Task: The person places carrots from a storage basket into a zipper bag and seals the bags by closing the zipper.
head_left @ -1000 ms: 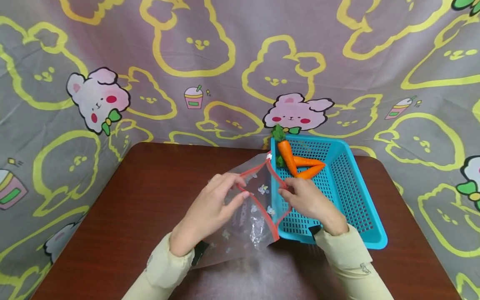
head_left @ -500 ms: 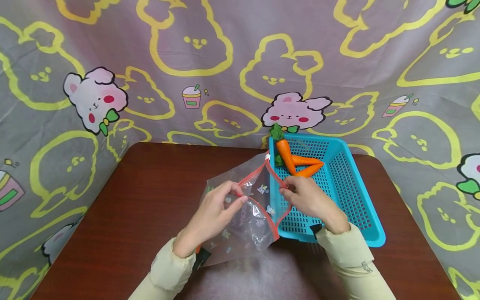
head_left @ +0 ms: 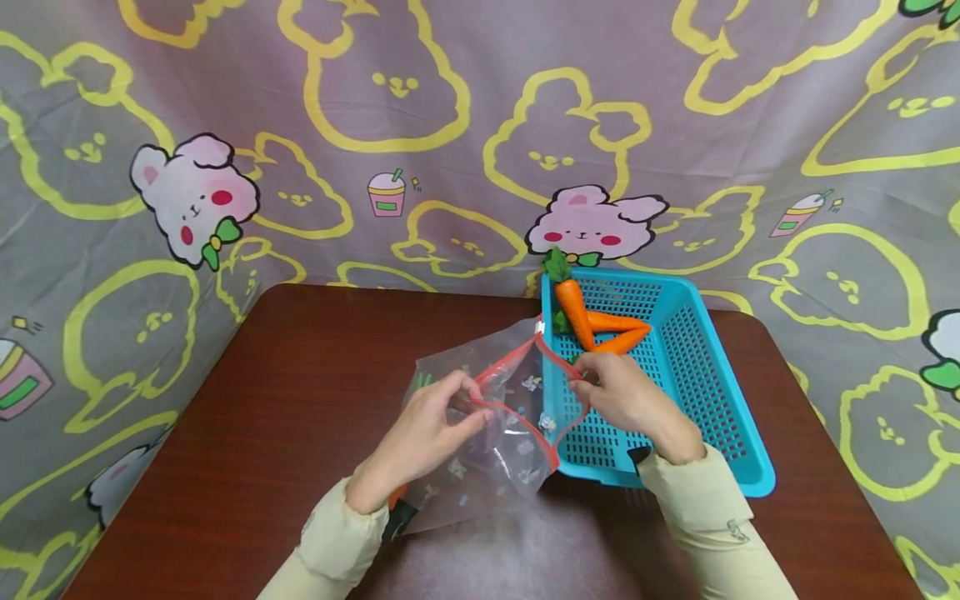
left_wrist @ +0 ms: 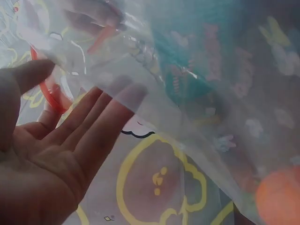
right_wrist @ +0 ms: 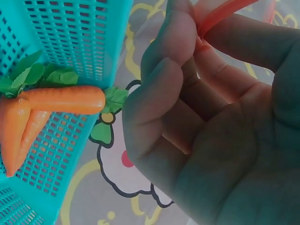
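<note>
A clear printed zip bag (head_left: 495,467) with a red zip edge hangs with its mouth spread, between both hands. My left hand (head_left: 431,429) holds the left side of the zip edge at the finger and thumb tips. On the opposite side, my right hand (head_left: 626,396) pinches the red edge, over the blue basket (head_left: 750,467). Inside the bag is an orange carrot (left_wrist: 281,197), mostly hidden by the left hand and cuff in the head view. Several carrots (head_left: 573,308) with green tops lie in the basket's back left part; one leans on its rim.
The dark brown wooden table (head_left: 247,400) carries the basket on its right side. A patterned cloth (head_left: 450,100) with yellow outlines and rabbits hangs behind and at both sides. A white zip slider (head_left: 539,327) sits at the bag's far corner.
The bag's mouth has dipped a little and shifted slightly right. My left thumb has moved down, away from the index finger. My right hand has moved slightly right. The basket stays put.
</note>
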Demonstrator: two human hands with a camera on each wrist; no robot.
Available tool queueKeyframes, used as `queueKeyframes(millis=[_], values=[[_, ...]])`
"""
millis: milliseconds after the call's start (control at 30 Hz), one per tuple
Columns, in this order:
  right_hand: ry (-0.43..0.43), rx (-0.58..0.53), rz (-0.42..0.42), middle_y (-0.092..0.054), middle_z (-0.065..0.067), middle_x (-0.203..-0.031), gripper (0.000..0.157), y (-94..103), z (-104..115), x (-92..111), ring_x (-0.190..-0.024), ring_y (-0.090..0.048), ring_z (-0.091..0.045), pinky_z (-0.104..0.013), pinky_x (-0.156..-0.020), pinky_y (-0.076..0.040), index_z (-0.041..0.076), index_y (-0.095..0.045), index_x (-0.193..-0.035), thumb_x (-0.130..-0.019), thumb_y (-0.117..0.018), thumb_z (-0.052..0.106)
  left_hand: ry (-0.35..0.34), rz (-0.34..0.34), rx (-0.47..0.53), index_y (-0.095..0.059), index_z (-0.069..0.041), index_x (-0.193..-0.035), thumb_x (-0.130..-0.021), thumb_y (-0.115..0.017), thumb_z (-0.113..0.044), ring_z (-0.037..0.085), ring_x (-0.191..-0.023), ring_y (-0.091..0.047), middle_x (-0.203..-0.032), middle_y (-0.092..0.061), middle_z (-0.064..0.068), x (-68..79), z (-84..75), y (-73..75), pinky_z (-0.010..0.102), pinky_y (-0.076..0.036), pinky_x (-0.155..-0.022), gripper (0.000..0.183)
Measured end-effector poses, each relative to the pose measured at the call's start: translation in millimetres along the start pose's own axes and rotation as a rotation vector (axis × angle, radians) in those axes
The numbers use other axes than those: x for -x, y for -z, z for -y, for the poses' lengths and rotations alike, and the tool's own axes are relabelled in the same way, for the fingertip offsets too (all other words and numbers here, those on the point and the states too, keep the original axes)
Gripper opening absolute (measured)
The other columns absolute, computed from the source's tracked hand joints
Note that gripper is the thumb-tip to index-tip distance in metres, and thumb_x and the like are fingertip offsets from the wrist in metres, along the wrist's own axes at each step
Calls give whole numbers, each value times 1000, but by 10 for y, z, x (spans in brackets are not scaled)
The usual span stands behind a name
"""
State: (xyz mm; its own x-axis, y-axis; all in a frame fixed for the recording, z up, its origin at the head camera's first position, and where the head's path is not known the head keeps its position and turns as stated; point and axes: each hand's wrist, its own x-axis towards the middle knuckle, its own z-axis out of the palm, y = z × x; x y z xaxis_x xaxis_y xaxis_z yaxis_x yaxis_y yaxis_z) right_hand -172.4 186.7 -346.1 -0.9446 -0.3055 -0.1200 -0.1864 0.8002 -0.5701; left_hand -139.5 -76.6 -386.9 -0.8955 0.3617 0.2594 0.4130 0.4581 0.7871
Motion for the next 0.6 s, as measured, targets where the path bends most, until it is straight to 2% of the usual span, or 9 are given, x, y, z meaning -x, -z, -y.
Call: queueKeyframes(millis=[167,600], values=[[-25,7,15,-63,-6,-74,12,3,-23,-10,-59,-50,-19,-29,-54,-45,3,-66,-95,-92,-63,14,57,60,36,-53,-18,-95,-84,-75,-21,10,-85,-70,-98,-67,-1,21,39,6,25,-54,-70,24],[-14,7,27,-65,-6,-79,12,14,-36,-8,-58,-49,-17,-29,-53,-43,4,-66,-97,-92,-63,15,71,71,130,-53,-13,-95,-83,-76,-20,5,-77,-69,-105,-68,1,36,104,-28,24,-53,-63,26]])
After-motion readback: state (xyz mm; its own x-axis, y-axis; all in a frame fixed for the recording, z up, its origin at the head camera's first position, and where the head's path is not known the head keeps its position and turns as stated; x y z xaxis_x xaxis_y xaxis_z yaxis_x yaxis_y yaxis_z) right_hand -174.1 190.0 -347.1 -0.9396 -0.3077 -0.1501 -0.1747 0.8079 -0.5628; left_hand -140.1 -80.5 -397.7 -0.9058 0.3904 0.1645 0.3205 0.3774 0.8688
